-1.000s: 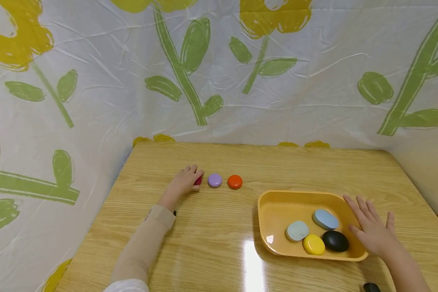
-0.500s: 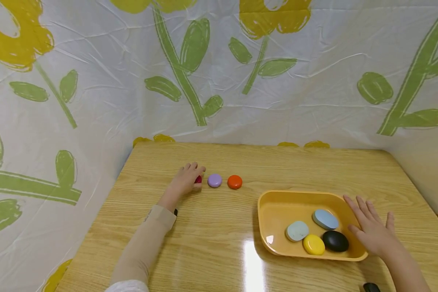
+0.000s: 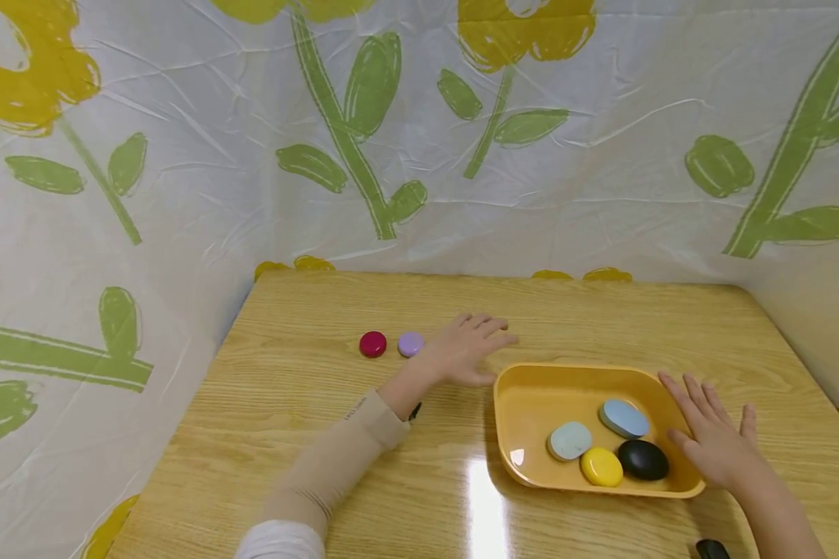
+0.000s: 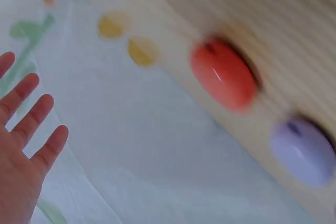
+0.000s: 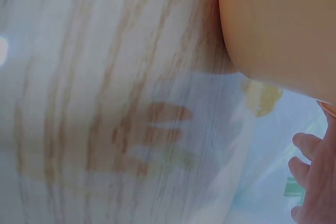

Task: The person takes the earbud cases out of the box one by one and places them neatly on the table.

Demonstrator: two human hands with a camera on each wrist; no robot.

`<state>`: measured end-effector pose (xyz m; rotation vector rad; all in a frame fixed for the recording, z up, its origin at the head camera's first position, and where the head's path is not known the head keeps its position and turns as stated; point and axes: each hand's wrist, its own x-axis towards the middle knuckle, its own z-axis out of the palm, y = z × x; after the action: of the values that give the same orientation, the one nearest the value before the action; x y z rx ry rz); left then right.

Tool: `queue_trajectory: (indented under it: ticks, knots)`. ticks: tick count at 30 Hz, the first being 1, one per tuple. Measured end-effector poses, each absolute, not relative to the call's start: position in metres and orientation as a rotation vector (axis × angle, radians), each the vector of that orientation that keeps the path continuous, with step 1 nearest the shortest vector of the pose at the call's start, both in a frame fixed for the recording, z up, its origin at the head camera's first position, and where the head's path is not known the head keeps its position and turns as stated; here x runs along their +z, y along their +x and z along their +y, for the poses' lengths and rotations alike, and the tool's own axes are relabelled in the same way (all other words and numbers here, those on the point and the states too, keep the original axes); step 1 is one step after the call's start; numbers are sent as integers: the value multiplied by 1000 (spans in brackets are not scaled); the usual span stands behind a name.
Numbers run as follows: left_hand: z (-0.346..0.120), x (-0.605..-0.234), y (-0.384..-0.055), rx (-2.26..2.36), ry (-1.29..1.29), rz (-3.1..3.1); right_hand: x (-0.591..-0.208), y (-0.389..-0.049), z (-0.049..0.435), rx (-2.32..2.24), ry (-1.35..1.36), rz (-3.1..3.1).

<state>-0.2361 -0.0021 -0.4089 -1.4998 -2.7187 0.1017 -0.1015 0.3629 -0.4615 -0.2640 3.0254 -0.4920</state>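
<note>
My left hand [image 3: 464, 349], fingers spread and holding nothing, is over the table just left of the yellow-orange tray [image 3: 506, 431]. It hides the red-orange stone [image 4: 224, 74] in the head view; the left wrist view shows that stone lying on the wood beside a purple one. Left of the hand sit the purple stone [image 3: 410, 344] and a dark red stone [image 3: 374, 344], smooth and rounded. My right hand [image 3: 716, 439] rests with straight fingers at the tray's right rim. Inside the tray lie a pale green stone [image 3: 569, 441], a blue one [image 3: 624, 418], a yellow one [image 3: 602, 466] and a black one [image 3: 643, 460].
The wood-grain table [image 3: 391, 466] backs onto a white cloth [image 3: 461, 217] printed with yellow flowers and green leaves, which also hangs at both sides. A small black object [image 3: 711, 550] shows at the bottom edge below my right hand.
My left hand has left the dark red stone and moved right, past the purple stone, to the tray's left side. The dark red stone stays on the table. My right hand has not moved.
</note>
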Motion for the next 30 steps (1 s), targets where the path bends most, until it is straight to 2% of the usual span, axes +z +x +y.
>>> queue_trajectory:
  ticks: [6, 13, 22, 30]
  knots:
    - [56, -419, -206, 328, -1764, -2594, -461, -101, 362, -501, -267, 3021]
    - [100, -433, -175, 499, -1980, -2457, -462, -100, 363, -487, -270, 3021]
    - [131, -446, -158, 641, -2155, -2375, -462, -100, 363, -479, -268, 3026]
    - [140, -461, -152, 725, -2172, -2334, -463, -101, 364, -481, -270, 3027]
